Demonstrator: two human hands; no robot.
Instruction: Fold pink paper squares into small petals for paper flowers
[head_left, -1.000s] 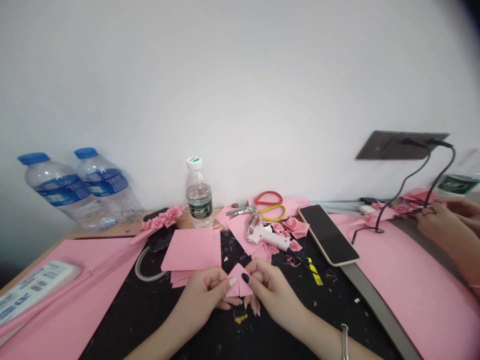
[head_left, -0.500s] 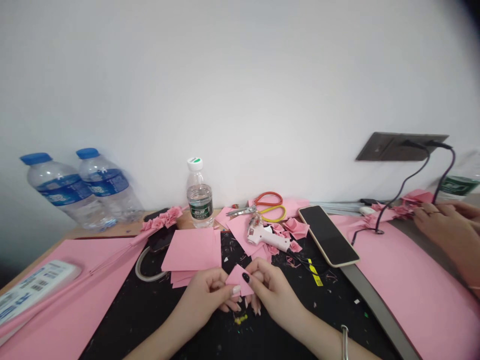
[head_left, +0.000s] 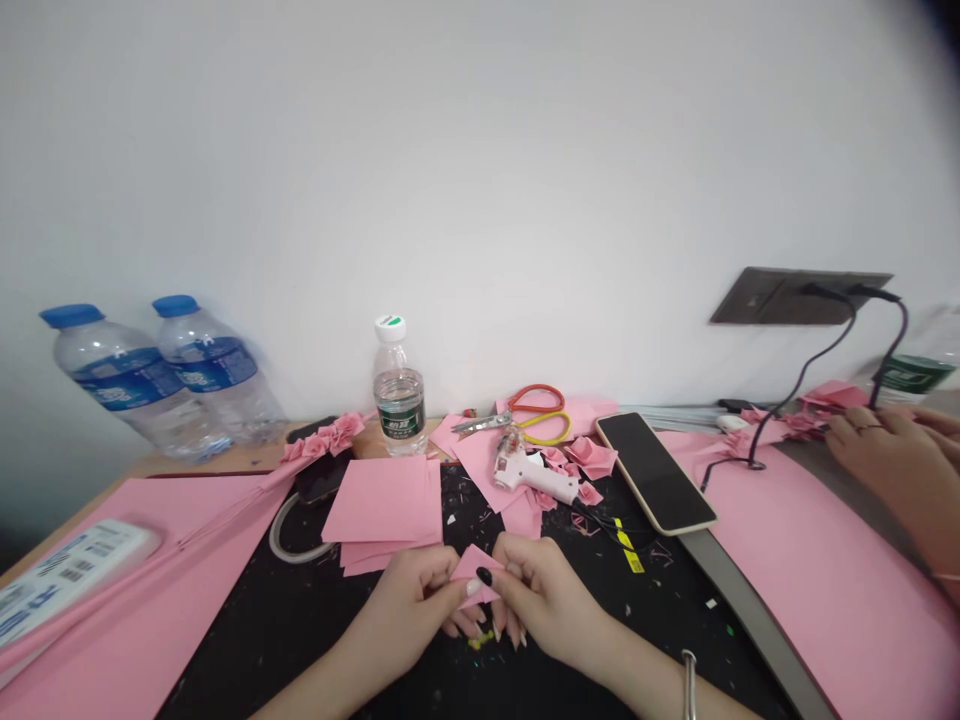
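Note:
Between my two hands is a small folded piece of pink paper (head_left: 474, 563), its pointed top facing away from me. My left hand (head_left: 420, 600) pinches its left side, thumb on top. From the right, my right hand (head_left: 544, 592) grips it too, the dark-nailed thumb pressed on the paper beside the left thumb. The fingers underneath are partly hidden. Just beyond my left hand lies a stack of pink paper squares (head_left: 386, 500). A pale glue gun (head_left: 536, 475) rests beyond my right hand, among folded pink paper flowers (head_left: 591, 458).
Scissors (head_left: 525, 415) lie behind the glue gun. A phone (head_left: 656, 472) is at the right, a small water bottle (head_left: 400, 395) by the wall. Large bottles (head_left: 202, 365) stand at left, near a paper-flower stem (head_left: 247, 490). Another person's hands (head_left: 892, 460) work at far right, near plugged-in cords (head_left: 806, 370).
Both thumbs have come closer together on the pink paper, and the hands have dropped slightly toward me. The paper's visible shape has narrowed at the top.

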